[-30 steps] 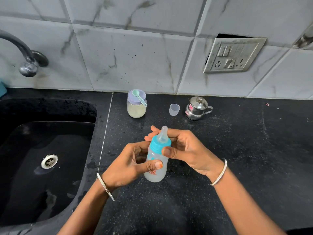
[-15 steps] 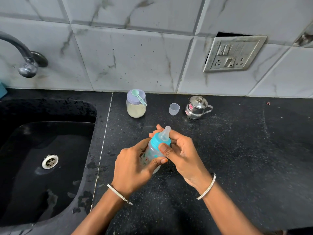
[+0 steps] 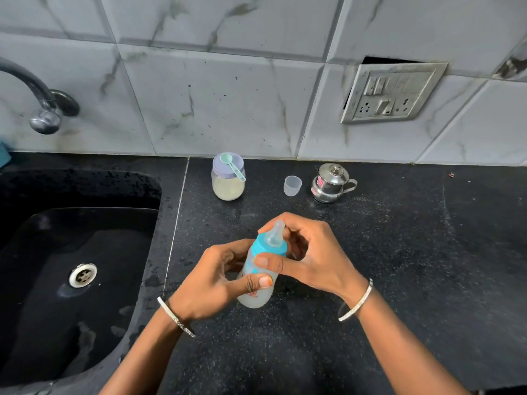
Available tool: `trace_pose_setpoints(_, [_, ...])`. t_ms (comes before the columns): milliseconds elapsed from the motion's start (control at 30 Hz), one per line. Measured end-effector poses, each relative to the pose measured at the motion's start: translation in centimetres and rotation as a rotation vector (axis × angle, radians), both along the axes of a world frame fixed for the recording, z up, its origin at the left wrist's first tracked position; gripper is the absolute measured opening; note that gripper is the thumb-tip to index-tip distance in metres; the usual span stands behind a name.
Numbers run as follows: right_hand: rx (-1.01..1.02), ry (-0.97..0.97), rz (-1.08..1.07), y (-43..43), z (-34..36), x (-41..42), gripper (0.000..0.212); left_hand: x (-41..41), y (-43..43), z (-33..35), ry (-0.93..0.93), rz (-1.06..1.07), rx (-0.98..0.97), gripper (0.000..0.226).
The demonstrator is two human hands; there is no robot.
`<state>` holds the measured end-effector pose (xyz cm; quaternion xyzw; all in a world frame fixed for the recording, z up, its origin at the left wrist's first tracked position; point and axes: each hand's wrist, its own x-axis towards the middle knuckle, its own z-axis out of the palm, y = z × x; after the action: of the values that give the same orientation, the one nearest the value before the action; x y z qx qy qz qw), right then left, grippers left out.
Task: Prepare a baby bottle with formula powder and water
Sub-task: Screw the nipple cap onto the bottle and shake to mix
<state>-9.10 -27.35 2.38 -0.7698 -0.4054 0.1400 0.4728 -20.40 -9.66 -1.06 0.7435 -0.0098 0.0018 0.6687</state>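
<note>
Pinched by the fingers (image 3: 296, 222) of the right hand (image 3: 313, 258): a teal screw collar (image 3: 269, 246), thumb flat on the front at its lower edge, other fingertips curled round behind the clear silicone teat (image 3: 276, 233). Looks like a twist of that collar, tightening or loosening impossible to tell. Wrapped in the left hand (image 3: 211, 280): the translucent plastic baby bottle (image 3: 253, 297), thumb laid across the front of the body, remaining fingers closed round the back. Milky tint low inside; liquid or plain plastic, not clear. Held tilted, teat leaning away and to the right, base apparently lifted off the black speckled stone countertop (image 3: 399, 252), above its middle and near the edge shared with the black sink (image 3: 85, 192). Both wrists bent inward, a silver bangle (image 3: 356, 300) on each, forearms reaching in from the near edge. Along the back edge by the wall: glass jar of pale powder (image 3: 228, 189) with lilac lid on, green plastic scoop (image 3: 232, 166) lying on top; small clear cup (image 3: 292, 186), seemingly empty; lidded steel pot (image 3: 330, 185). Judging from that tidy row, either powder and water already in, with only closing and shaking left, or nothing begun beyond opening.
</note>
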Motion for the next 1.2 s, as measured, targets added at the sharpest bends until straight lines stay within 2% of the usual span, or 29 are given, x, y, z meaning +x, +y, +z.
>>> trace_pose_setpoints(167, [-0.009,-0.093,0.061,1.2,0.3,0.2,0.052,-0.2,0.3,0.3,-0.01,-0.081,0.012,0.034])
trace_pose_setpoints(300, [-0.005,-0.099,-0.026,1.9,-0.3,-0.2,0.053,-0.3,-0.1,-0.5,-0.037,0.016,0.001,0.028])
trace_pose_setpoints(567, [-0.023,-0.113,-0.232,1.9,-2.4,-0.2,0.057,0.4,-1.2,-2.2,-0.023,0.162,0.063,0.047])
trace_pose_setpoints(667, [-0.027,-0.052,-0.227,2.1,-2.8,0.7,0.054,1.1,-1.3,-2.6,0.004,0.208,0.088,0.049])
trace_pose_setpoints(767, [-0.01,0.065,-0.127,2.1,-3.1,2.1,0.047,2.0,-0.7,-2.9,0.02,0.263,0.089,0.057])
trace_pose_setpoints(867, [-0.076,0.241,-0.055,1.7,-2.5,4.3,0.062,2.3,0.5,-3.6,0.029,0.343,0.102,0.061])
trace_pose_setpoints(933, [-0.113,0.284,-0.145,1.6,-2.5,6.6,0.062,2.0,1.4,-4.3,0.039,0.406,0.083,0.063])
trace_pose_setpoints(1000, [-0.18,0.228,-0.305,2.0,-3.8,9.9,0.043,1.7,2.2,-5.0,0.054,0.465,0.055,0.067])
trace_pose_setpoints(1067, [-0.365,0.07,-0.424,2.5,-5.7,13.5,0.031,1.5,2.8,-5.5,0.067,0.506,0.043,0.069])
trace_pose_setpoints(1200, [-0.681,-0.166,-0.36,4.9,-7.8,18.6,0.061,1.3,3.4,-5.4,0.089,0.565,0.027,0.076])
